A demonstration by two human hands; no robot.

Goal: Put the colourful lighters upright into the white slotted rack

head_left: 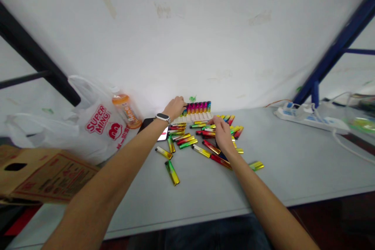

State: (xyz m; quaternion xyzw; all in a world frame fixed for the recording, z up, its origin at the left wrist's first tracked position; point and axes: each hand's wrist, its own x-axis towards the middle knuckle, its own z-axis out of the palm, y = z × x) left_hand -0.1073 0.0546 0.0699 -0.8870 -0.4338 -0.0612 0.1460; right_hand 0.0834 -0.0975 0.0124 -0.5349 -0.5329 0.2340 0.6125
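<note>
A row of shiny rainbow-coloured lighters (200, 107) stands upright in a white rack (197, 117) against the wall. My left hand (175, 108), a band on its wrist, is at the row's left end, its fingers closed on a lighter there. My right hand (222, 133) is just in front of the rack's right end, over loose lighters. Its fingers are pinched together, and what they hold is too small to make out. Red, green and yellow metallic lighters (187, 142) lie scattered around both hands. One green-yellow lighter (172, 173) lies nearer the front edge.
A phone (163, 134) lies beneath my left wrist. Left of it are an orange drink bottle (127, 110), a white plastic bag (99, 125) and a cardboard box (49, 174). A power strip (312, 118) with cords lies at the right, by a blue metal post (325, 54).
</note>
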